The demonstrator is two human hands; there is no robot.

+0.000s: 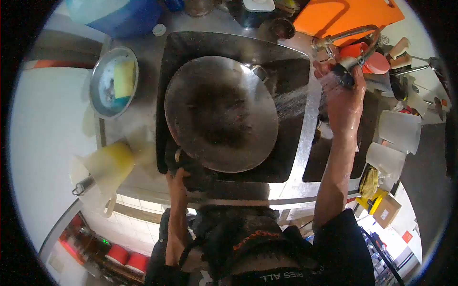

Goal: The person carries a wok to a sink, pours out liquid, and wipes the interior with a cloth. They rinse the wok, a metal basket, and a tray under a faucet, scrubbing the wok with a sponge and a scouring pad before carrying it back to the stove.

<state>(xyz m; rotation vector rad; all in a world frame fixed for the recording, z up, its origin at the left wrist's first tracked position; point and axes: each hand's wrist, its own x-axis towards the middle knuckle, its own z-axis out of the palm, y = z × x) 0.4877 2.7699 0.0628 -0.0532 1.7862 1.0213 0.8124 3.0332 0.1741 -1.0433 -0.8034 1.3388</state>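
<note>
A large steel wok (221,113) lies bottom-up over the left sink basin (291,71). My left hand (177,177) grips its near rim through a dark cloth (188,168). My right hand (344,97) is raised at the right and holds the spray head (344,71) of a hose faucet (350,35). Water sprays from it toward the wok's right side.
A metal bowl (102,90) with soapy water and a yellow sponge (124,78) sits at the left. A yellow-filled plastic jug (112,164) stands near the front left. An orange cutting board (348,14), a blue tub (119,16) and plastic containers (398,131) line the back and right.
</note>
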